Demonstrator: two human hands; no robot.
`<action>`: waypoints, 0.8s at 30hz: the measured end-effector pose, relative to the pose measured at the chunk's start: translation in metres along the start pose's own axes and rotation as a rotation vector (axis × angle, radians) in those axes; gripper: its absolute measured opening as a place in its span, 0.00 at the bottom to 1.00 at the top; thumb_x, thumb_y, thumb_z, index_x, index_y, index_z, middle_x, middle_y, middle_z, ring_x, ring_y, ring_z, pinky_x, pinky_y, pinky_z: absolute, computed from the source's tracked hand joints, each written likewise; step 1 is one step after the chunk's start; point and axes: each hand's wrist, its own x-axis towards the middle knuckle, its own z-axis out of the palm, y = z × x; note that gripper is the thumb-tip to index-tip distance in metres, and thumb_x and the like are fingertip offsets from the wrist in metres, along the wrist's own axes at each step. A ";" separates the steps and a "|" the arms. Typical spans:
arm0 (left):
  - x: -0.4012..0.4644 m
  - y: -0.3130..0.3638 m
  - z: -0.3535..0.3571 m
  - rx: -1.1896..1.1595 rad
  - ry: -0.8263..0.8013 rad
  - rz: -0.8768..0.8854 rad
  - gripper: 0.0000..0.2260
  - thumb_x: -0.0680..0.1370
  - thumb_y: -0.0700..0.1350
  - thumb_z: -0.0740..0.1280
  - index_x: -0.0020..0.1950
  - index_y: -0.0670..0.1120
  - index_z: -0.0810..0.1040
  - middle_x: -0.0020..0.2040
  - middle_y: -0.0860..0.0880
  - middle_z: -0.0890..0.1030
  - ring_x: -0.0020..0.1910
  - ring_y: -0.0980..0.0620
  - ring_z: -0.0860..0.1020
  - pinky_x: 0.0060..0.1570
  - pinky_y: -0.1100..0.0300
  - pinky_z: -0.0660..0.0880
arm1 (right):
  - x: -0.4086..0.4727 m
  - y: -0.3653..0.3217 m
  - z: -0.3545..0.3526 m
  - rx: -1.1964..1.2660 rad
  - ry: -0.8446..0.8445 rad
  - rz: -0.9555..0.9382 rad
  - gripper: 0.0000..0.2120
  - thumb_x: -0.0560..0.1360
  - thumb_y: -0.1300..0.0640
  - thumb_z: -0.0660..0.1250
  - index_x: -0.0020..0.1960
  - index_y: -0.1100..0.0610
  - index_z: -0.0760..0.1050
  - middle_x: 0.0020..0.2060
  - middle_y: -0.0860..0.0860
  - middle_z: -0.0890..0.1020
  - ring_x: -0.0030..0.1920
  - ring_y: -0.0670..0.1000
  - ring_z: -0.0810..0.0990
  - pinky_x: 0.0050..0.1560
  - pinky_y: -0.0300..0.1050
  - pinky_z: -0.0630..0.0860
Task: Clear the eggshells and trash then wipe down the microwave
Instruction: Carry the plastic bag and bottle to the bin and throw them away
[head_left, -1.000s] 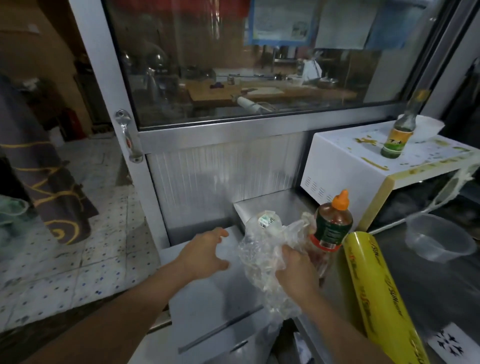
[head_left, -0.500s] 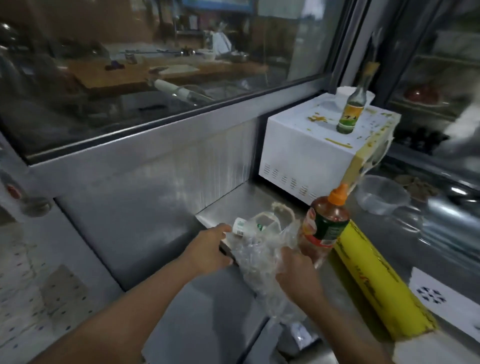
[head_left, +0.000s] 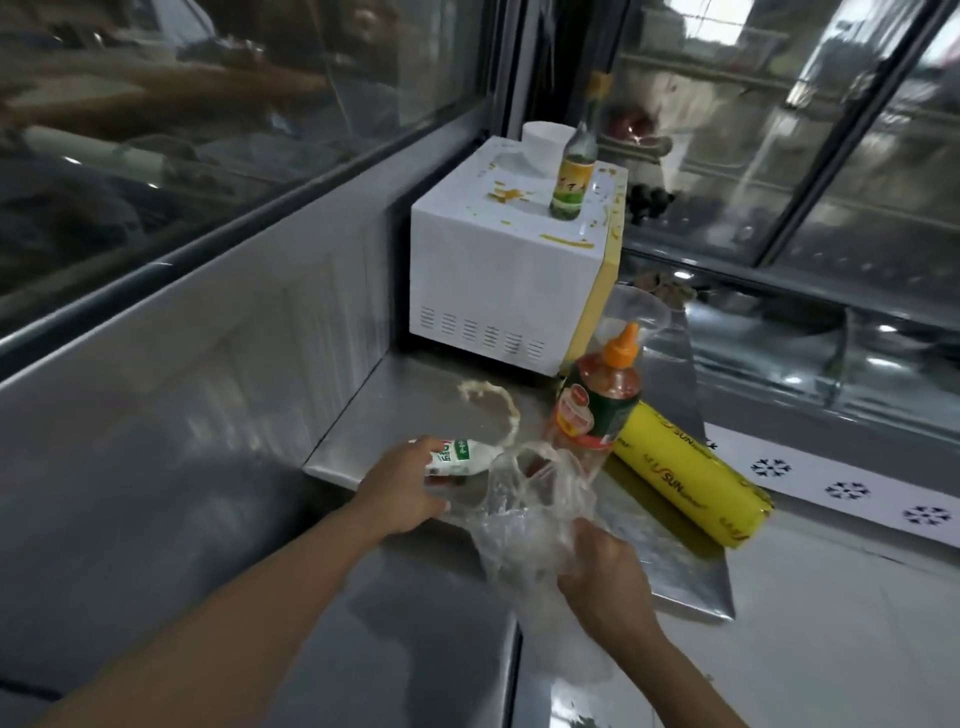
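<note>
On the steel worktop (head_left: 395, 395), near its front edge, the left hand (head_left: 402, 491) grips a small white squashed bottle (head_left: 460, 457) with a green label; its fingers are curled round the near end of it. The right hand (head_left: 602, 577) holds a clear plastic bag (head_left: 524, 514), fingers clamped on the crumpled film, the bag's mouth facing up and toward the bottle. Bottle and bag mouth sit just beside each other.

Judged step: trash collection, with the bottle about to go into the bag. Not yet inside.

Microwave (head_left: 498, 280), white, stands at the back of the worktop against the glass partition. Its top carries yellow-orange smears (head_left: 509, 196) and streaks along the right edge; no wiping appears to be done. A green-labelled glass bottle (head_left: 571, 176) and a white cup (head_left: 545, 143) stand on top and would likely need lifting off first.

A pale curved smear or strip (head_left: 493, 402) lies on the worktop behind the squashed bottle; what it is cannot be told. No eggshells can be made out with certainty.

Beside the bag: an orange-capped sauce bottle (head_left: 597, 405), upright, and a yellow cling-film roll (head_left: 685, 478) lying flat. No cloth is in view.

Progress estimate: early. Trash partly gathered; wipe-down wholly left.
</note>
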 end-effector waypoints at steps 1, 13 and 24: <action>0.003 0.003 0.001 0.009 -0.009 0.007 0.30 0.67 0.45 0.75 0.67 0.50 0.69 0.61 0.48 0.75 0.58 0.49 0.75 0.55 0.57 0.74 | -0.002 0.003 -0.002 0.003 0.014 0.013 0.08 0.67 0.64 0.64 0.45 0.56 0.73 0.40 0.53 0.81 0.42 0.55 0.79 0.34 0.41 0.66; 0.063 0.034 0.026 0.072 -0.099 0.128 0.31 0.70 0.49 0.72 0.70 0.50 0.65 0.67 0.49 0.72 0.64 0.49 0.72 0.55 0.61 0.68 | -0.004 0.049 -0.014 0.018 0.130 0.212 0.07 0.68 0.64 0.64 0.45 0.56 0.71 0.41 0.54 0.80 0.42 0.56 0.79 0.37 0.45 0.74; 0.175 0.009 0.045 0.175 -0.065 0.300 0.17 0.69 0.43 0.68 0.57 0.56 0.75 0.61 0.50 0.74 0.64 0.48 0.70 0.61 0.51 0.70 | 0.016 0.061 0.017 -0.028 0.283 0.377 0.09 0.66 0.64 0.70 0.45 0.60 0.75 0.37 0.56 0.81 0.41 0.60 0.80 0.34 0.43 0.66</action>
